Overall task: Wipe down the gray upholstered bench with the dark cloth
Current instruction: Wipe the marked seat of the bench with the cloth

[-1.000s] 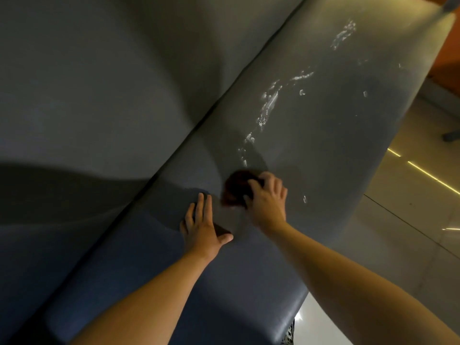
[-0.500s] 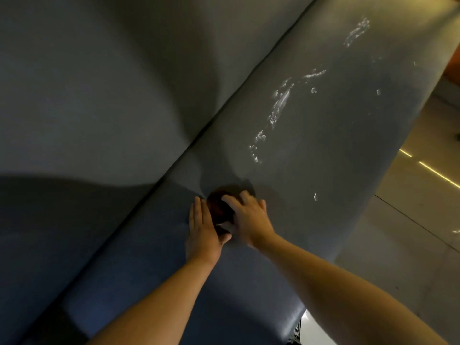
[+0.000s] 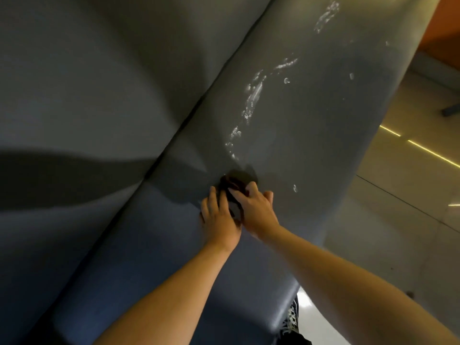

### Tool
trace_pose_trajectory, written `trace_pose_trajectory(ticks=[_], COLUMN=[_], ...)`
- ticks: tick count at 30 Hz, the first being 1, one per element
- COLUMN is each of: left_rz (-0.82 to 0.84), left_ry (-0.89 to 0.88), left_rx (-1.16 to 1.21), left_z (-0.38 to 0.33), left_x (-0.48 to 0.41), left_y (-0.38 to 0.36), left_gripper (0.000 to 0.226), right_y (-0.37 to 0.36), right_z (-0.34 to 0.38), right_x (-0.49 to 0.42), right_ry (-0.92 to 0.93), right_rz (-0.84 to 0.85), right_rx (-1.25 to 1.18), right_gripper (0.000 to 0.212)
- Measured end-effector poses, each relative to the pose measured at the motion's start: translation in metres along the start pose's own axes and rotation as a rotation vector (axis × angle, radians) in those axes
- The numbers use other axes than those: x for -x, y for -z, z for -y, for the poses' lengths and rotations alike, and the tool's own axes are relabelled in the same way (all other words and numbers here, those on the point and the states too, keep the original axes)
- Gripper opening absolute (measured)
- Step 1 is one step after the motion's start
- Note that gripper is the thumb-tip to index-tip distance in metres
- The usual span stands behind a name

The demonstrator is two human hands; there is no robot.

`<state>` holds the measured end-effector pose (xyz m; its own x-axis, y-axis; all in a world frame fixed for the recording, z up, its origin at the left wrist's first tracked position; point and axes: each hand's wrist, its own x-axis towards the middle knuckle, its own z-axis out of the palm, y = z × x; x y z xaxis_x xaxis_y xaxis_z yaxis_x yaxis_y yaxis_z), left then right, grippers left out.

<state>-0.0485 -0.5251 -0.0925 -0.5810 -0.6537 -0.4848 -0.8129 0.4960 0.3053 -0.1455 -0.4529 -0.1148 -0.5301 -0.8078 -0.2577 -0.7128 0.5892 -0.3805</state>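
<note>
The gray upholstered bench [image 3: 311, 135] runs from lower left to upper right, its seat streaked with white foamy smears [image 3: 254, 98]. A dark reddish-brown cloth [image 3: 232, 183] lies bunched on the seat just below those smears. My right hand [image 3: 254, 210] grips the cloth, fingers curled over it. My left hand [image 3: 219, 217] lies flat on the seat beside it, fingers straight, touching the cloth's left edge. Part of the cloth is hidden under both hands.
The bench backrest [image 3: 99, 83] rises along the left, meeting the seat at a dark seam. Pale tiled floor [image 3: 398, 190] with bright light strips lies to the right of the seat edge. An orange wall [image 3: 445, 28] shows at the top right.
My right hand dragged the cloth left toward my left hand, then pushed it slightly up toward the smears. The hands now lie close together. My left hand stayed flat on the seat.
</note>
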Motion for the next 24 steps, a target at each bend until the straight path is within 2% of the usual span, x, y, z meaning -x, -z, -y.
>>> trace_pose_trajectory(ticks=[2, 4, 7, 10, 12, 13, 15, 17, 19, 22, 24], left_rz=[0.065, 0.169, 0.194, 0.197, 0.2, 0.199, 0.194, 0.182, 0.166, 0.182, 0.226], left_ry=[-0.092, -0.086, -0.031, 0.025, 0.054, 0.06, 0.067, 0.052, -0.004, -0.137, -0.178], left_rx=[-0.041, -0.137, -0.207, -0.221, -0.241, -0.25, -0.264, -0.272, -0.252, -0.263, -0.291], left_z=[-0.017, -0.028, -0.034, -0.047, -0.056, -0.06, -0.063, -0.066, -0.068, -0.067, -0.069], left_x=[-0.002, 0.0, 0.002, 0.001, 0.001, 0.001, 0.002, 0.003, 0.004, 0.006, 0.006], left_y=[-0.01, -0.021, -0.032, -0.036, -0.036, -0.035, -0.034, -0.031, -0.032, -0.034, -0.035], left_gripper=[0.099, 0.108, 0.113, 0.115, 0.115, 0.114, 0.113, 0.111, 0.106, 0.099, 0.096], right_y=[0.011, 0.023, 0.04, 0.046, 0.043, 0.041, 0.034, 0.026, 0.025, 0.03, 0.036], right_z=[-0.033, -0.075, -0.13, -0.132, -0.11, -0.095, -0.067, -0.047, -0.053, -0.094, -0.127], right_x=[-0.001, 0.004, 0.02, 0.021, 0.012, 0.009, 0.007, 0.013, 0.015, 0.017, 0.026], right_ry=[-0.035, -0.122, -0.41, -0.698, -0.788, -0.76, -0.558, -0.274, -0.103, -0.162, -0.316], right_rz=[-0.01, -0.074, -0.172, -0.191, -0.188, -0.162, -0.081, 0.035, 0.065, 0.013, -0.051], right_rx=[0.034, 0.034, -0.022, -0.174, -0.324, -0.358, -0.398, -0.321, -0.171, -0.073, -0.047], right_gripper=[0.062, 0.059, 0.052, 0.051, 0.053, 0.054, 0.054, 0.054, 0.058, 0.057, 0.055])
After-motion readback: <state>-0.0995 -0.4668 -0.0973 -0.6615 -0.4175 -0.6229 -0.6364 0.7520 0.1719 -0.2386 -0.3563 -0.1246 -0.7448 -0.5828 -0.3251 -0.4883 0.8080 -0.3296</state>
